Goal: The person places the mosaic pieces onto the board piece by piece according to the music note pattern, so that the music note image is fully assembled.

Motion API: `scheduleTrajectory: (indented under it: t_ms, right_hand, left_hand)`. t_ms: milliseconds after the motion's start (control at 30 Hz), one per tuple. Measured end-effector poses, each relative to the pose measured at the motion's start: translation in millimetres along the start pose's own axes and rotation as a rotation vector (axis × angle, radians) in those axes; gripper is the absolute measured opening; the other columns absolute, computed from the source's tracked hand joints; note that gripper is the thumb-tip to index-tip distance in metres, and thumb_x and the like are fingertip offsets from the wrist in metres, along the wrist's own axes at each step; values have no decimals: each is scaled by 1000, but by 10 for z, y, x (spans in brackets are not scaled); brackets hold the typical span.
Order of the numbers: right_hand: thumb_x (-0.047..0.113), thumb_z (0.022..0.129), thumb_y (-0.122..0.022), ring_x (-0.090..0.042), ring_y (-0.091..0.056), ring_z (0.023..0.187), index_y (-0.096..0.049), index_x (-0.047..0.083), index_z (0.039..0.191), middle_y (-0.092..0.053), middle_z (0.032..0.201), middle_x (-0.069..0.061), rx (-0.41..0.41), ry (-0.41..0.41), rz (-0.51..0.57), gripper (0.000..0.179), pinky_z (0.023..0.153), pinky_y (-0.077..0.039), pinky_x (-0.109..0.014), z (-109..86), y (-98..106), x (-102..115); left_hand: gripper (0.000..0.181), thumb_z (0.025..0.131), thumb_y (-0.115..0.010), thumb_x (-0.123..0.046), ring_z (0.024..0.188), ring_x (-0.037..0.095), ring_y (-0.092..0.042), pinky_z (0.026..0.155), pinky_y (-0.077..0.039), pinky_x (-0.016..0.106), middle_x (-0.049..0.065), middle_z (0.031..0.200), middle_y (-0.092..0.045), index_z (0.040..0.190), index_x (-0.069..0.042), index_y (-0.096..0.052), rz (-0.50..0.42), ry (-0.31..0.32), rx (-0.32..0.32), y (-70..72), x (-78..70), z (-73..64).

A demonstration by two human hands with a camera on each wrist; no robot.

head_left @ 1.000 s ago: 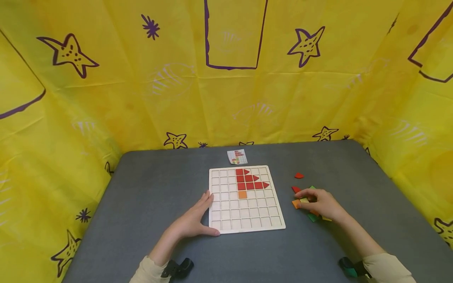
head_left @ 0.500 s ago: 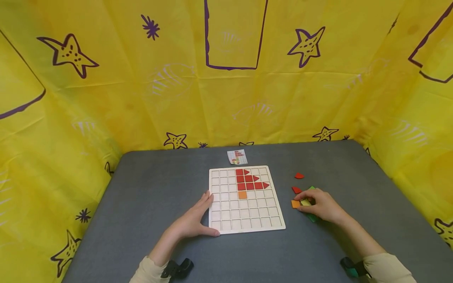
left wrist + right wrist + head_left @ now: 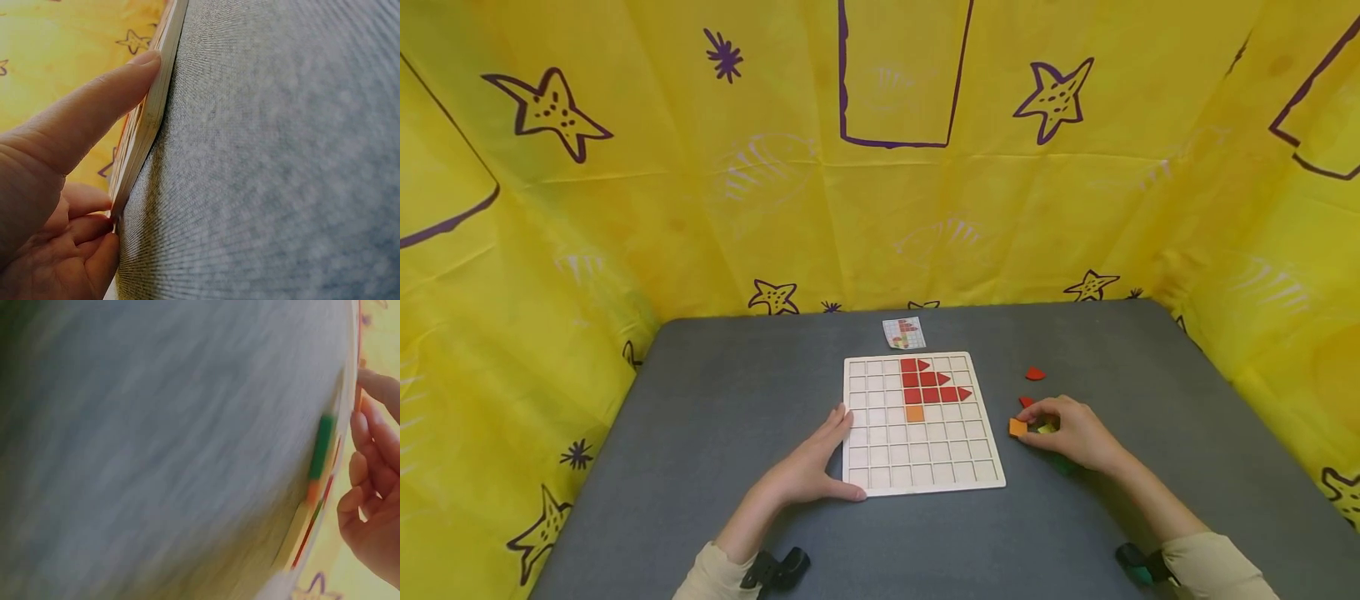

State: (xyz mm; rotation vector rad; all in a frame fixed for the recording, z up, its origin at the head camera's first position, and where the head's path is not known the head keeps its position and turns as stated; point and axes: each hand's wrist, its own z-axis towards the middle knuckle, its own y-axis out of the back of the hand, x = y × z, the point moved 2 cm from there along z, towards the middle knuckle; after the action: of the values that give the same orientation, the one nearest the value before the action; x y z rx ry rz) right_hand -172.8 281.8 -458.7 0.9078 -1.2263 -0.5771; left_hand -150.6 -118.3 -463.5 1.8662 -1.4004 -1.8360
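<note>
A pale wooden grid board [image 3: 880,475] lies on the dark table. Red square and pointed tiles [image 3: 928,379] form three rows near its top, with one orange square tile [image 3: 914,413] below them. My left hand [image 3: 808,467] rests on the board's near left corner: the thumb touches the near edge, the fingers the left edge. In the left wrist view, the straight thumb [image 3: 106,100] presses the board's side. My right hand [image 3: 1075,433] pinches another orange square tile [image 3: 1017,427] between thumb and fingers, right of the board. Loose tiles lie under that hand, partly hidden.
A small printed card [image 3: 904,333] with a coloured pattern lies beyond the board. A red curved tile [image 3: 1035,374] sits to the right, with another red piece nearer the hand. Green tiles [image 3: 322,447] show blurred in the right wrist view. Yellow cloth [image 3: 737,233] surrounds the table.
My right hand has drawn the orange tile slightly left and lifted it from among the loose tiles. My left hand stays on the board corner.
</note>
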Motion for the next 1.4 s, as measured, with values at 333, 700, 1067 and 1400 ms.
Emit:
scheduleTrajectory:
  t_ms: [333, 700, 1067, 1400]
  right_hand:
    - [37, 73, -81, -12, -50, 81, -72, 30, 93, -63, 85, 11, 76, 16, 129, 24, 70, -41, -26, 285, -256, 478]
    - [36, 73, -81, -14, -51, 77, -73, 27, 92, -67, 82, 11, 123, 109, 184, 22, 67, -39, -25, 455, -456, 788]
    - [33, 74, -81, -10, -56, 85, -72, 29, 91, -68, 88, 18, 199, 148, 233, 19, 76, -44, -26, 489, -598, 937]
    - [30, 75, -80, -6, -56, 84, -73, 25, 89, -68, 88, 16, 240, 241, 114, 17, 78, -44, -27, 436, -696, 1034]
  left_hand:
    - [115, 65, -85, -45, 147, 32, -7, 113, -21, 53, 13, 160, -6, 151, -5, -19, 14, -9, 0, -3, 12, 3]
    - [115, 66, -84, -44, 147, 31, -5, 114, -19, 53, 13, 160, -5, 151, -4, -19, -1, -13, 6, -6, 0, 2]
    - [114, 66, -85, -43, 147, 31, -6, 114, -20, 52, 14, 160, -6, 151, -4, -20, 2, -8, 1, 2, 7, 14]
    - [114, 66, -85, -42, 147, 33, -6, 114, -19, 53, 15, 159, -7, 150, -2, -20, -5, -20, -10, 0, -3, -4]
